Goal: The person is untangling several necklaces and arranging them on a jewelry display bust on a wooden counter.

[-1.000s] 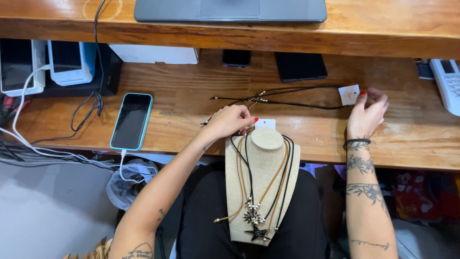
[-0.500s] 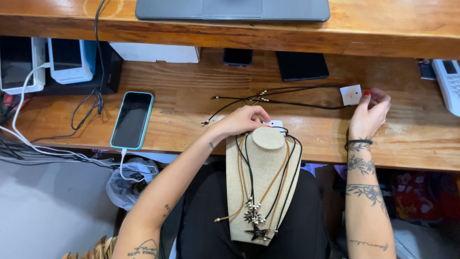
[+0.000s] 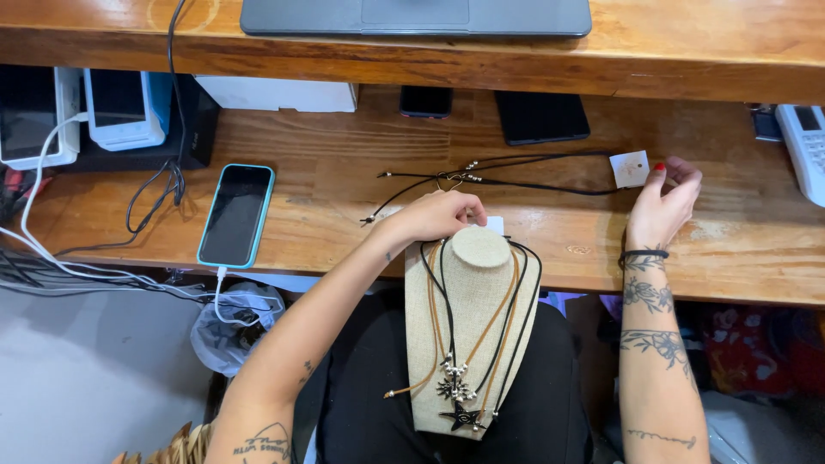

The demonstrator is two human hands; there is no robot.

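A beige fabric necklace bust rests against my lap, leaning on the wooden desk's front edge. Black and tan cord necklaces with star pendants hang on it. My left hand sits at the bust's neck, fingers curled around the cords at its top. My right hand lies on the desk to the right, fingertips touching a small white tag. That tag is at the end of a black cord necklace stretched across the desk between my hands.
A phone in a teal case lies charging at the left, with cables trailing off the desk. Boxes and devices stand at back left, two dark phones under the upper shelf, a white keypad device at far right.
My left hand has moved right, from left of the bust to over its neck. My right hand has stayed at the tag.
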